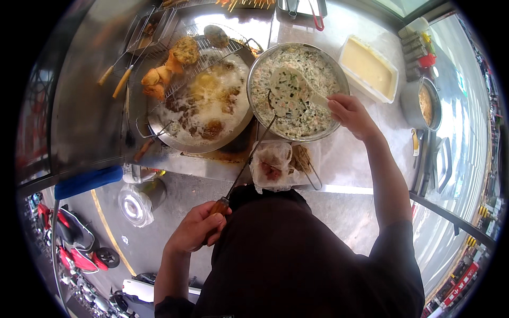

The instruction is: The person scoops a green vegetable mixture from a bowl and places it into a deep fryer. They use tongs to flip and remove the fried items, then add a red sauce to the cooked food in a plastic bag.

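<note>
My left hand [199, 228] grips the wooden handle [219, 205] of a long thin metal fritter ladle. The ladle's shaft rises to the metal mixing bowl [250, 98], where its dark round head is partly hidden. My right hand [350, 114] is closed on the pale handle of a broad spoon [290, 85]. That spoon lies over the ladle head, among a creamy mix [318, 63] with chopped green bits that fills the bowl. Directly left of the bowl stands a wide wok [204, 146] of foaming oil, in which browned fritters [213, 129] float.
A wire rack [204, 64] across the wok carries fried pieces [184, 51]. Right of the bowl are a white tub of pale batter [368, 66] and a metal pot [436, 111]. A lined container [270, 164] sits at the counter's near edge; a lidded bucket [139, 204] stands below.
</note>
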Demonstrator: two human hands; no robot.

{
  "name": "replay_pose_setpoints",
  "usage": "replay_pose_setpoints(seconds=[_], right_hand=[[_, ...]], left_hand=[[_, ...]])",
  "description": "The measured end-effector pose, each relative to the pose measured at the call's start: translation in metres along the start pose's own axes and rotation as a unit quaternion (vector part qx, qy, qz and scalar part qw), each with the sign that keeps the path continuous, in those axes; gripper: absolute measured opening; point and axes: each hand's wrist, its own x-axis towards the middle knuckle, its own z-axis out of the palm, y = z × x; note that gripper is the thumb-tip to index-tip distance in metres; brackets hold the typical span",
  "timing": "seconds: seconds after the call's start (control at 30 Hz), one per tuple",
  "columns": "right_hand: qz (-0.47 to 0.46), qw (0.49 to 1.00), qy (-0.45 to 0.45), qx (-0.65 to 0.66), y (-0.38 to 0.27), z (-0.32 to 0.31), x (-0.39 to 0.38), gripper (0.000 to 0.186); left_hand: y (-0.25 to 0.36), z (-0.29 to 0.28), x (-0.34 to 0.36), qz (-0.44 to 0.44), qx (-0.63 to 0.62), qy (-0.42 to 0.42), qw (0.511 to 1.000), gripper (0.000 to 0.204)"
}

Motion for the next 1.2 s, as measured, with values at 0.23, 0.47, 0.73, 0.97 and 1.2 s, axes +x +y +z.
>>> replay_pose_setpoints(seconds=[0.23,0.47,0.73,0.97,1.2], right_hand=[[0.055,0.995,0.061,-0.051,-0.002,-0.036,0.035,0.021],[0.089,0.985,0.073,0.13,0.045,-0.005,-0.044,0.022],[-0.08,0.904,0.257,-0.333,0.035,0.005,-0.032,0.026],[-0.048,0.9,0.194,-0.387,0.044,0.078,-0.122,0.041],[0.095,0.878,0.151,-0.445,0.053,0.111,-0.126,0.036]], left_hand=[[0.002,0.001,-0.002,-0.004,0.007,0.001,1.0,0.023],[0.001,0.007,-0.003,0.008,-0.039,0.026,0.999,0.023],[0.003,0.005,-0.013,0.004,-0.014,0.037,0.999,0.026],[0.002,-0.009,-0.025,-0.003,-0.033,0.005,0.999,0.03],[-0.005,-0.051,-0.036,-0.016,-0.001,-0.045,0.999,0.03]])
